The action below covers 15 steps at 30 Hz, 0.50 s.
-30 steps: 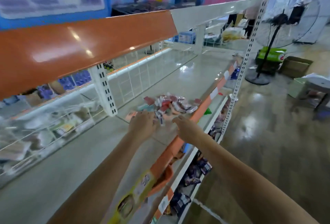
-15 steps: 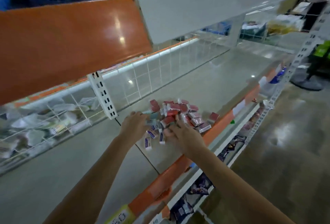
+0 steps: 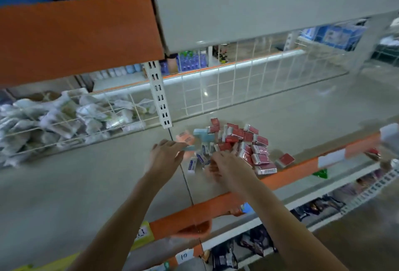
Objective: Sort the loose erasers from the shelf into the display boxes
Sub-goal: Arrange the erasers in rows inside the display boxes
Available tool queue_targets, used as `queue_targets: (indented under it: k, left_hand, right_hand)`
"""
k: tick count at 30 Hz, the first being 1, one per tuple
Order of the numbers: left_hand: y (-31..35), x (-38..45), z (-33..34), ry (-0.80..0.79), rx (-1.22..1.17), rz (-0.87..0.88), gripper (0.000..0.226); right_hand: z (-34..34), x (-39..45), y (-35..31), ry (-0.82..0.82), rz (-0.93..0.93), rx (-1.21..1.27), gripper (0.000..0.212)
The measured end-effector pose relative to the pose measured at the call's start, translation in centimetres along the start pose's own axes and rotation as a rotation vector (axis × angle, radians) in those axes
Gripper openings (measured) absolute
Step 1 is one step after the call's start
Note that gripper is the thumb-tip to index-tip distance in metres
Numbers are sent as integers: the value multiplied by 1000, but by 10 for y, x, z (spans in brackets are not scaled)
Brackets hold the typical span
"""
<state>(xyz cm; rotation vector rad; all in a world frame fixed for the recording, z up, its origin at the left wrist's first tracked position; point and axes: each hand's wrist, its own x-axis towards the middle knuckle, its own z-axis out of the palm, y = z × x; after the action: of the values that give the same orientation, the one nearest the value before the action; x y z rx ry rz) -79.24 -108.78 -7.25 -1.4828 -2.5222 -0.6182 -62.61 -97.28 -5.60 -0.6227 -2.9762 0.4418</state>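
Note:
A heap of loose erasers lies on the grey shelf (image 3: 86, 184) near its front edge. Red-sleeved erasers (image 3: 248, 141) fill its right side, and small white-and-blue erasers (image 3: 192, 165) lie at its near left. A pale blue block (image 3: 203, 135) and a pink one (image 3: 185, 138) sit at the far left. My left hand (image 3: 166, 154) pinches a thin light-blue eraser (image 3: 189, 148) at the heap's left edge. My right hand (image 3: 226, 166) reaches into the near side of the heap, its fingertips against the erasers. Motion blur hides whether it grips any.
A wire basket (image 3: 28, 132) of white packets stands at the left behind a white slotted post (image 3: 159, 98). A wire grid (image 3: 237, 89) backs the shelf. An orange strip (image 3: 216, 206) edges its front, with packaged goods (image 3: 248, 244) below. An upper shelf fascia (image 3: 75, 37) hangs overhead.
The view has come closer and tipped down onto the heap. Both hands have moved forward into the erasers, and my left hand has taken up a light-blue one.

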Motion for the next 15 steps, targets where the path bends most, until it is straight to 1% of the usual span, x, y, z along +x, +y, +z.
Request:
queue_targets:
  k: [3, 4, 6, 8, 10, 13, 15]
  left_hand:
    - [-14, -24, -14, 83, -145, -100, 22]
    - [-19, -35, -21, 86, -188, -158, 22]
    - [-22, -53, -30, 41, -293, -247, 21]
    - [-30, -75, -44, 8, -381, -329, 17]
    - [-42, -101, -60, 40, -451, -409, 12]
    - [-60, -146, -89, 129, -532, -540, 21]
    - [-72, -179, -109, 184, -592, -628, 25]
  right_hand:
    - [1, 3, -8, 62, -64, 211, 39]
    - [2, 5, -17, 69, -100, 280, 41]
    - [4, 4, -31, 65, -156, 379, 42]
    - [10, 6, -57, 30, -229, 459, 42]
    - [16, 7, -86, -12, -272, 599, 37]
    - [26, 3, -134, -120, -286, 884, 31]
    - [34, -3, -167, -208, -297, 1012, 29]
